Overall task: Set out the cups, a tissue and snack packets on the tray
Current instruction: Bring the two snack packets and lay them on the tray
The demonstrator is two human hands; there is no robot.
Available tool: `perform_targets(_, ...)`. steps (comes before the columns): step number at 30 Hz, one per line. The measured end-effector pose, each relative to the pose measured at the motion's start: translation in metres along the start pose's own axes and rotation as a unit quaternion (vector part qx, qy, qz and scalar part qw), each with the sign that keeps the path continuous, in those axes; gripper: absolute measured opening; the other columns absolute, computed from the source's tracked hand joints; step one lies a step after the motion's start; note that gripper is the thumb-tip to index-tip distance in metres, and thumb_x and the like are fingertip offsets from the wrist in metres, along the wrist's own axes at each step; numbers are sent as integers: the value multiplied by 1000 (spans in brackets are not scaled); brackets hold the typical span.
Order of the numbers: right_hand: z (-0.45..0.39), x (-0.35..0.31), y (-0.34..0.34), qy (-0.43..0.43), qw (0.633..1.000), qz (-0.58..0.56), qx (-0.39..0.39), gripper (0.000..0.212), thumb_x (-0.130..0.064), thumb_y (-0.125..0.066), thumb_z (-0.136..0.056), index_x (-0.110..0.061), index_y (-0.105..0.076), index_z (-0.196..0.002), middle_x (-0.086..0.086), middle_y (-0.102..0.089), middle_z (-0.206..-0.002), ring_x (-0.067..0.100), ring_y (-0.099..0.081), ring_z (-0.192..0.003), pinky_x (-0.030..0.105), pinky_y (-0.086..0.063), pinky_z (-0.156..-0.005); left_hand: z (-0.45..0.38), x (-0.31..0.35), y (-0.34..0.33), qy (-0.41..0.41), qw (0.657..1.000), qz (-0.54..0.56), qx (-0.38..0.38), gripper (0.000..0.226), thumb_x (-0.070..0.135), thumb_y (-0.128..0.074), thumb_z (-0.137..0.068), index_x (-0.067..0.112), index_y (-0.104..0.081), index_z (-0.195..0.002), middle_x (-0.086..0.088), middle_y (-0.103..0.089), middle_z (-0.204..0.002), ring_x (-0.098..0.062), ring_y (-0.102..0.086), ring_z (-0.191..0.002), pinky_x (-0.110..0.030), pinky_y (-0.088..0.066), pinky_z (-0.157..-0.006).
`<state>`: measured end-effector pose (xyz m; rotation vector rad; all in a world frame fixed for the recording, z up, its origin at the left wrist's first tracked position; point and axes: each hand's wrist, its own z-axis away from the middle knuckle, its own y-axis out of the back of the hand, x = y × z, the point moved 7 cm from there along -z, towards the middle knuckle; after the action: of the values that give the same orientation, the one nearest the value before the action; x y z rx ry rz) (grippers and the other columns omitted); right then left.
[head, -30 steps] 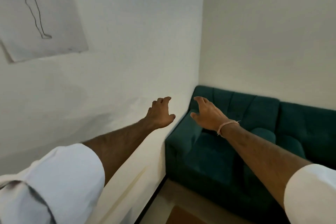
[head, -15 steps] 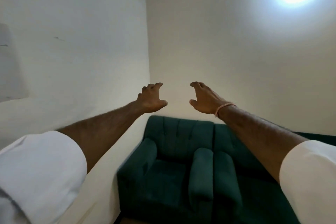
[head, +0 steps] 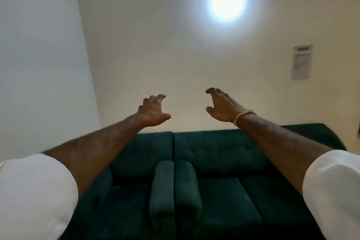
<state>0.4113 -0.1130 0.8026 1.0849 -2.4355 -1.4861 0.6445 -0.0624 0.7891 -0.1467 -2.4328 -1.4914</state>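
Note:
Both arms are stretched out in front of me at chest height, over a sofa and towards a wall. My left hand (head: 153, 110) holds nothing, palm down, fingers curled and apart. My right hand (head: 222, 106) is also empty with fingers spread and bent; a thin pale band circles its wrist. No tray, cup, tissue or snack packet is in view.
A dark green armchair (head: 136, 191) stands against the wall on the left, beside a dark green sofa (head: 224, 191). A bright wall lamp (head: 227, 2) glows above. A printed paper notice (head: 301, 62) hangs on the wall at right.
The view has swung right, away from the corner and the drawing on the left wall, until it faces the sofa and lamp. Both hands stayed raised and empty, now a little further apart.

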Motion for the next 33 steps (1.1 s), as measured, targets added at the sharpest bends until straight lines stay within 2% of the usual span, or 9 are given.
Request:
perform_targets(7,59,114,-14,-96,995,25,-34,67,-18,-62,-88,-14,-30,-147,13,-39,-151,31,-45,-134,43,-41,-111,-6,61,-115,-43,997,34,-55,78,41,-67,-81,25,-32,-149,-11,-41,-147,-30,-33,-136,-48,-35,-108)
perform_targets(15,145,261,-31,-162,984,41,-64,62,-22,-59,-88,-13,-34,-145,10,-38,-151,29,-44,-133,40,-39,-110,21,140,-261,-61,988,81,-113,74,38,-68,-83,22,-36,-148,-11,-44,-146,-30,-36,-136,-47,-35,-113)
perform_targets(21,234,391,-65,-218,968,38,-115,60,-21,-57,-91,-14,-33,-146,7,-32,-155,29,-39,-137,41,-39,-110,69,220,-402,-75,973,89,-200,74,40,-66,-85,23,-34,-149,-7,-42,-148,-27,-36,-136,-45,-35,-112)
perform_targets(28,361,527,-123,-302,935,16,-183,63,-20,-54,-93,-15,-28,-150,5,-23,-161,25,-30,-144,38,-29,-118,141,311,-563,-91,943,104,-301,71,39,-64,-88,25,-33,-150,-3,-39,-150,-22,-33,-139,-41,-33,-114)
perform_targets(33,454,604,-162,-355,910,9,-214,64,-16,-54,-88,-11,-31,-148,10,-29,-157,28,-35,-141,35,-31,-115,200,366,-673,-107,916,99,-375,69,36,-64,-88,25,-34,-149,-3,-40,-150,-23,-35,-137,-41,-35,-112)
